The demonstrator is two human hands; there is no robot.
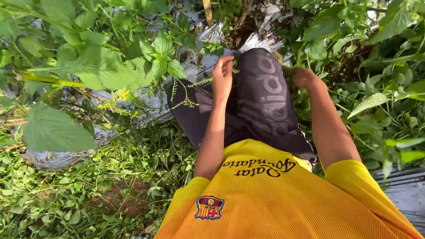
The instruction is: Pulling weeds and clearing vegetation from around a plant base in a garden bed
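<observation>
Left hand (222, 73) pinches a thin, limp, lightweight green weed stem (234, 67) at its fingertips; right hand (304, 77), blurred, grip indeterminate, reaches into foliage (372, 102) beside it; grasp stems low.

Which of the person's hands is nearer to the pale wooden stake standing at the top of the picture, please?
Left. The left hand is just below the wooden stake, slightly to its right; the right hand lies farther right, among leaves.

Right hand (304, 77) blurred — fingers lost among leaves (372, 102), grip untellable.
</observation>
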